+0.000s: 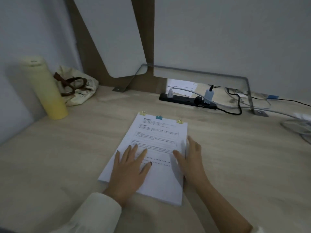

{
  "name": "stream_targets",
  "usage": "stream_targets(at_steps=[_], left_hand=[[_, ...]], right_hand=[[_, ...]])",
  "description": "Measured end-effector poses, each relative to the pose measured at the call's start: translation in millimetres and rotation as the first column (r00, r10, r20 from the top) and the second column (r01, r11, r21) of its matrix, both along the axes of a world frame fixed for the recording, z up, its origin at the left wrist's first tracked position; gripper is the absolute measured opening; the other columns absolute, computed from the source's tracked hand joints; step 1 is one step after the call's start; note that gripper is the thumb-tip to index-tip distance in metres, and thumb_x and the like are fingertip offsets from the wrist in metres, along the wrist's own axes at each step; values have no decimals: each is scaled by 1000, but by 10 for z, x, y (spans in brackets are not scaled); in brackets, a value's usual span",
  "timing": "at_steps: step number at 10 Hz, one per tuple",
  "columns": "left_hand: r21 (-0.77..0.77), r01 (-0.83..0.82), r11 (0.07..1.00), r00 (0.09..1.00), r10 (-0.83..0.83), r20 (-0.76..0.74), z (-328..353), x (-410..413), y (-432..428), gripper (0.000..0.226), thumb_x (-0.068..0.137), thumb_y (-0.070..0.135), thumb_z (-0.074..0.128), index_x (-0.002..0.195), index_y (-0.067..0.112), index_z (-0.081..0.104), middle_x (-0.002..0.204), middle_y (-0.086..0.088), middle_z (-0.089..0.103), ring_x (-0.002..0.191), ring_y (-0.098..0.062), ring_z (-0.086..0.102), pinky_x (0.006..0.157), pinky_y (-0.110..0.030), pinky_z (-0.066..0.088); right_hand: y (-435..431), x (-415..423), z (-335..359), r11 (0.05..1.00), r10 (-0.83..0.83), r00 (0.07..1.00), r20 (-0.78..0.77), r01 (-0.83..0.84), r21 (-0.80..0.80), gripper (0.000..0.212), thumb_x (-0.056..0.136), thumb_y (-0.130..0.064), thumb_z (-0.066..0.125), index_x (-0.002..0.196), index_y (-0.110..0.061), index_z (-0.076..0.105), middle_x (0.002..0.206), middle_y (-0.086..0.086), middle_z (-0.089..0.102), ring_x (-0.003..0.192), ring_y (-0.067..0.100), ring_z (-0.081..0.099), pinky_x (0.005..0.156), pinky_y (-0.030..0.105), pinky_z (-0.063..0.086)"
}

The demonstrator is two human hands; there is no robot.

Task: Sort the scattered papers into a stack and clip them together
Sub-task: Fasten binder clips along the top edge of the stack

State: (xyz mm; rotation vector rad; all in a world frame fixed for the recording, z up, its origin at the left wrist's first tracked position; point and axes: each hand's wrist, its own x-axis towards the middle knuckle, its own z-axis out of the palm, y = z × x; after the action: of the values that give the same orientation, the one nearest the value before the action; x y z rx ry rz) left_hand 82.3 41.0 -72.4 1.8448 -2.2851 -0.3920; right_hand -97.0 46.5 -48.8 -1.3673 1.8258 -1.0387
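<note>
A squared-up stack of printed white papers [156, 137] lies in the middle of the wooden desk [67, 148]. Three binder clips grip its far edge: a yellow clip [143, 113] at the left corner, a blue clip [158, 117] in the middle, and a second yellow clip [179, 121] at the right corner. My left hand [129, 167] rests flat on the lower left of the stack, fingers spread. My right hand [190, 158] is against the stack's right edge, fingers apart, holding nothing.
A pale yellow bottle [48, 89] stands at the back left beside a cloth bag [75, 88] with brown handles. A black power strip [186, 100] with plugs and several cables [235, 111] runs along the back right. Grey partition panels rise behind the desk.
</note>
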Motion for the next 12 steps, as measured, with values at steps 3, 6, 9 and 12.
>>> stream_targets(at_steps=[3, 6, 9, 12], left_hand=[[-25, -153, 988, 988, 153, 0, -128, 742, -601, 99, 57, 82, -15, 145, 41, 2, 158, 10, -7, 145, -9, -10, 116, -33, -10], [-35, -290, 956, 954, 292, 63, -153, 1334, -1335, 59, 93, 55, 18, 147, 37, 1, 159, 7, -5, 146, -11, -8, 118, -40, -7], [-26, -252, 967, 966, 253, 48, -147, 1503, -1690, 57, 93, 54, 20, 146, 39, 4, 159, 9, -5, 146, -10, -8, 118, -39, -8], [-248, -287, 925, 955, 255, -152, -124, 1487, -1614, 46, 97, 30, 35, 138, 11, 42, 150, -10, 35, 139, -23, 31, 115, -39, 18]], right_hand=[[-476, 656, -264, 936, 337, 717, -609, -327, 133, 92, 64, -66, -15, 148, -32, 1, 159, 0, -8, 146, 19, -13, 112, 28, -13], [-1266, 1240, -347, 915, 378, 654, -656, -371, 157, 91, 67, -68, -19, 149, -30, -3, 159, 2, -9, 146, 21, -12, 117, 36, -11], [-1533, 1385, -343, 922, 369, 653, -662, -346, 173, 59, 96, -51, 11, 149, -28, -2, 159, 4, -10, 146, 22, -13, 119, 36, -9], [-1457, 1351, -302, 937, 336, 782, -526, -334, 102, 60, 97, -47, 19, 149, -23, 2, 159, 6, -4, 147, 18, -6, 119, 31, -5]])
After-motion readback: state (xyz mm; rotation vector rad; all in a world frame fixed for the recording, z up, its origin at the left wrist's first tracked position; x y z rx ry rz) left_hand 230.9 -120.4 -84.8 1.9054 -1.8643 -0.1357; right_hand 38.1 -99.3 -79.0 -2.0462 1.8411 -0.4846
